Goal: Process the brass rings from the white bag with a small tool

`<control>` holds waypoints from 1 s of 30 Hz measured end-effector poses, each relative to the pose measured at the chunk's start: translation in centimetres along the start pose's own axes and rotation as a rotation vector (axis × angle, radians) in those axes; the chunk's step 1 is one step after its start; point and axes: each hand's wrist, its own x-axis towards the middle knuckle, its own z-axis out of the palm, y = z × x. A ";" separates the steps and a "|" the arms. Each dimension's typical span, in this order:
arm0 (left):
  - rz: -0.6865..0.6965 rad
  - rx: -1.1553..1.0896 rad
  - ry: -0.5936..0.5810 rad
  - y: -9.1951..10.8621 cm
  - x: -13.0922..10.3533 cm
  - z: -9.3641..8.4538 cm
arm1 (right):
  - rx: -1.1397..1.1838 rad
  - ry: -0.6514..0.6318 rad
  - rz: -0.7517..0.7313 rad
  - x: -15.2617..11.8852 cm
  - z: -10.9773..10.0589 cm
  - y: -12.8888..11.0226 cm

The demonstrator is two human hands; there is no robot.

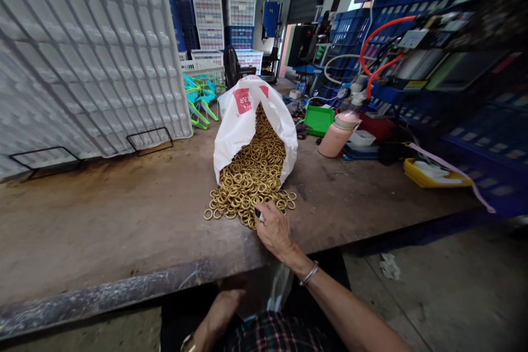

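Gold-coloured rings [252, 180]: heaped in the white bag [231, 136], spilling onto the table [124, 214] | your right hand [273, 226]: fingers curled at the rings' near edge, can't tell if clamped | your left hand [229, 300]: below the table edge, fingers' state can't be told

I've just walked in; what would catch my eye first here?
A white bag, central on the workbench, spills out brass-coloured rings, with the right hand at their near edge. Tall white ribbed panels stand at left; a pink bottle stands right of the bag.
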 end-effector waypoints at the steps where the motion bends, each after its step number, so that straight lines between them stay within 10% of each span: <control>1: -0.012 0.026 -0.031 0.6 -0.8 0.2 | 0.029 0.017 0.006 0.1 0.1 0.2; 7: 0.111 0.124 -0.169 6.6 -4.4 1.3 | 0.198 0.087 -0.014 0.3 0.4 0.9; 14: 0.386 0.014 0.345 8.4 -1.4 0.7 | 0.540 -0.010 -0.024 -0.2 -0.5 -0.4; 19: 0.560 0.100 0.344 8.5 -0.2 -0.1 | 0.795 -0.208 0.176 -1.1 -1.0 -1.5; 24: 0.537 0.172 0.288 8.0 -0.2 -0.4 | 1.014 -0.420 0.337 -2.2 -0.2 -1.8; 30: 0.338 -0.032 0.258 8.3 -0.9 -0.1 | 0.842 -0.332 0.138 -2.5 -0.5 -2.9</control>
